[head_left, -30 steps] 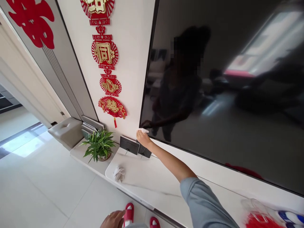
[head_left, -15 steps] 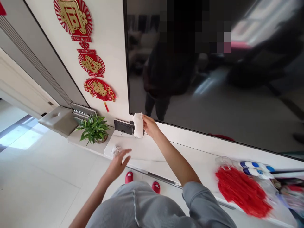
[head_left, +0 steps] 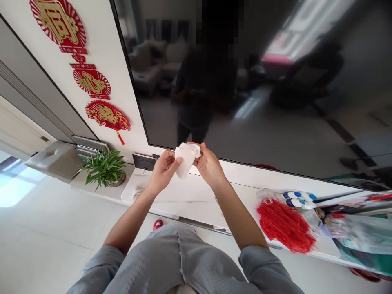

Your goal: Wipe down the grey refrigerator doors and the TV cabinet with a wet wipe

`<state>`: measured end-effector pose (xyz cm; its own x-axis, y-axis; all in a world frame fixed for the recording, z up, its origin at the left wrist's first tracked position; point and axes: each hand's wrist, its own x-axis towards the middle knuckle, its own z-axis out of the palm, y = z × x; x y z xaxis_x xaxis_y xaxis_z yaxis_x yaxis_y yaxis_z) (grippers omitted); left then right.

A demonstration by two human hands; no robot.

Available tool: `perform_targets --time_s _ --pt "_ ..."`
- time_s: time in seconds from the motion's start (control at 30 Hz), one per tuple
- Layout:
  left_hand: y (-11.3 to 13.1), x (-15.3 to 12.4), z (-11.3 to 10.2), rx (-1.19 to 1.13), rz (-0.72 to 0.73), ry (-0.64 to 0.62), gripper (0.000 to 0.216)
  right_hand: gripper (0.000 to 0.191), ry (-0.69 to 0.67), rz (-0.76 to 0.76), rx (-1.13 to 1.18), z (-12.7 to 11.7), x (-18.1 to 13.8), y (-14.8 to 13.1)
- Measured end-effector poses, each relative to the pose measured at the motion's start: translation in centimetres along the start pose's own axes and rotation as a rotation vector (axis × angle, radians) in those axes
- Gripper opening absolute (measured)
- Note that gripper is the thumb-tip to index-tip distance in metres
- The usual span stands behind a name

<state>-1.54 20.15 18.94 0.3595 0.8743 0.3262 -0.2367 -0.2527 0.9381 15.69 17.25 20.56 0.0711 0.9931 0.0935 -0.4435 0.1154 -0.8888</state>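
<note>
- The left hand and right hand are close together, both pinching a white tissue (it looks all crumpled).
- The tissue is up over the counter, just in front of the bottom edge of the big black TV.
- A green plant sits left on the counter, and a red tassel bunch lies right.

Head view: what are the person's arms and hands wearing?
The left hand and right hand are bare, with no gloves. The forearms are bare too; the left sleeve and right sleeve are grey-blue, finely ribbed, and end near the elbows.
</note>
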Motion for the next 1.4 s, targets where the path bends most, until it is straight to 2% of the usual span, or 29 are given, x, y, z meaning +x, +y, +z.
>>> perform_targets --time_s 0.13,0.33,0.4,0.53,0.67,0.9,1.07,1.13,1.2,1.3,1.4 --pt "0.2 -0.4 1.5 -0.226 -0.105 -0.037 0.043 0.040 -0.042 0.013 -0.033 -1.4 -1.6 -0.9" --pt "0.6 -1.1 2.7 -0.373 -0.199 -0.031 0.055 0.031 0.039 -0.049 -0.144 -2.1 -3.0 -1.1" --pt "0.9 -1.1 2.6 -0.410 -0.214 0.016 0.058 0.029 0.071 -0.097 -0.161 -2.5 -3.3 -1.3" --pt "1.4 -0.7 1.9 -0.415 -0.050 0.225 0.059 0.026 0.142 -0.186 -0.111 -4.1 -3.8 -1.9" --pt "2.1 0.0 1.2 -0.354 0.134 0.385 0.058 0.026 0.193 -0.182 -0.082 -6.0 -4.4 -2.3" --pt "2.8 0.8 1.3 -0.189 0.254 0.302 0.045 0.031 0.206 -0.142 -0.085 -7.2 -5.3 -2.4" --pt "4.2 0.5 1.2 0.205 0.416 0.316 0.030 0.033 0.246 -0.089 -0.022 -8.0 -5.4 -2.4" --pt "5.0 0.3 1.4 0.214 0.336 0.261 0.017 0.036 0.286 -0.024 0.055 -8.2 -5.0 -1.8" --pt "5.5 0.5 1.7 0.037 0.150 0.158 0.013 0.038 0.285 0.076 0.182 -8.0 -4.6 -0.7" --pt "5.3 1.3 2.1 -0.301 -0.152 0.063 0.017 0.056 0.137 0.267 0.346 -6.9 -4.4 1.8" --pt "4.5 2.1 2.0 -0.514 -0.348 0.099 0.012 0.082 0.016 0.334 0.441 -5.8 -5.2 4.2"
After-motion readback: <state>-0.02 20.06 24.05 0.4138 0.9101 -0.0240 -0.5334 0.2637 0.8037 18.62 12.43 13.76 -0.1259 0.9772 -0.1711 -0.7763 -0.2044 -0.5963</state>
